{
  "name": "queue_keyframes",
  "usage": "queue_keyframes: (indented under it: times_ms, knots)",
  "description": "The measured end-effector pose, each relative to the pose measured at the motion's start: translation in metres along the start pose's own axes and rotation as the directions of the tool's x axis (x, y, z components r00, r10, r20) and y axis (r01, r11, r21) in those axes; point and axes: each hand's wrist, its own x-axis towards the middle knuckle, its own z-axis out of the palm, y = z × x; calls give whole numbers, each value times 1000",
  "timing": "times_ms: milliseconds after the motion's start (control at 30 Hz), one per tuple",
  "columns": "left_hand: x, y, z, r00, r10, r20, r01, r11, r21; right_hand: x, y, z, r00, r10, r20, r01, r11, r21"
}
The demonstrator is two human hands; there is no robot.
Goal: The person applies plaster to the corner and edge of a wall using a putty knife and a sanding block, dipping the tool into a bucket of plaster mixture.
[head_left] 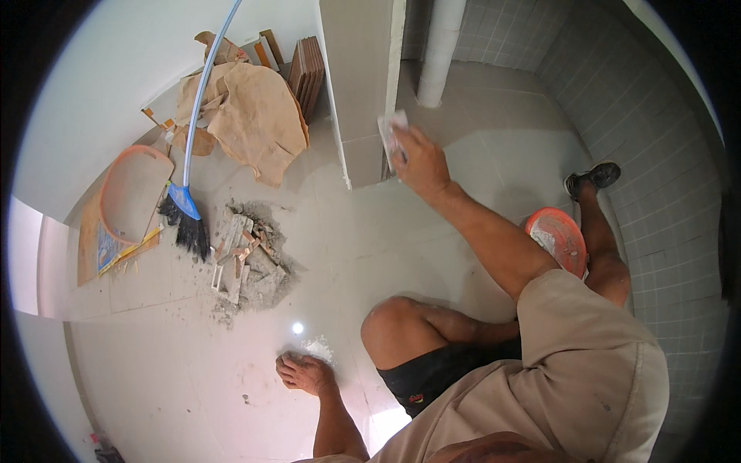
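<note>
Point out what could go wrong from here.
The left grip appears to rest on the floor beside white powder, so it could slip.
The orange bucket sits close to the right leg; a bump might tip it, spilling its white contents.
The pale flat tool in the right grip is close to the wall edge and may scuff it.

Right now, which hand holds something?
The right hand, gripping a pale flat object by the grey wall end; the left hand rests on the floor beside white powder.
</note>
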Motion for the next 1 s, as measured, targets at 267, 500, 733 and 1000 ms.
queue_keyframes:
  times_ms: [267,500,733,1000]
  knots:
    - [0,-2,2,1000,-9,-30,9,1000,12,73,-9,-57,983,-17,-181,29,998,63]
    - [-2,4,-1,1000,-18,-6,18,1000,-7,79,10,-51,961,-200,-191,188,979,-80]
    - [0,0,2,999,-25,-39,26,1000,9,153,-27,-86,901,-189,-389,188,981,-41]
    - [0,2,-3,1000,-14,-19,14,1000,4,168,-14,-89,869,-298,-396,257,954,-153]
